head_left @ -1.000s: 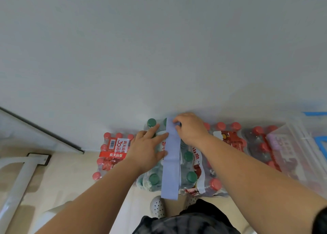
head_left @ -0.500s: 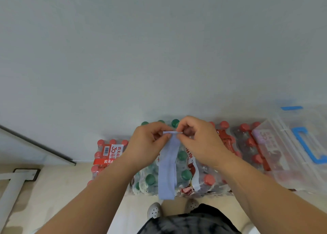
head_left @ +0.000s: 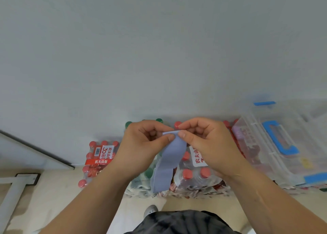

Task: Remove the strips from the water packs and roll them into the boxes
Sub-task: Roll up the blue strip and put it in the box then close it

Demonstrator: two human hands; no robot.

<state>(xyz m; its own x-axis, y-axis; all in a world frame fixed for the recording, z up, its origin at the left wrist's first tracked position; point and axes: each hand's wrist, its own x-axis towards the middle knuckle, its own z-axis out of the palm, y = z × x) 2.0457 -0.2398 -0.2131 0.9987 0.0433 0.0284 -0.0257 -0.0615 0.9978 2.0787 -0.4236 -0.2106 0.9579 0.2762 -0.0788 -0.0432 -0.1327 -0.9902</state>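
- Since a second ago: blue strip (head_left: 169,163) peeled up off the pack top where it lay flat, its upper end now raised in front of both hands.
- Left hand (head_left: 143,145): fingers curled in, thumb and forefinger pinching the strip's upper edge at its left corner.
- Right hand (head_left: 205,143): same curl, thumb and forefinger pinching the upper edge at its right corner; thumb tips nearly meeting.
- Strip: pale blue, hanging from the pinch, sloping down and to the left, with its lower end draped over the front of the green-capped pack (head_left: 141,179).
- Green-capped pack: on the floor (head_left: 53,198) against the grey wall (head_left: 159,48), largely hidden by the hands.
- Red-capped pack (head_left: 194,177): just right of the green one, white label with red print.
- Second red-capped pack (head_left: 99,159): to the left, by the wall.
- Clear box (head_left: 251,145): far right, blue handle and clips, resting over more red-capped bottles; whether its lid is open or shut not discernible.
- Bottom edge: dark patterned shorts (head_left: 177,221), one white shoe (head_left: 150,210).
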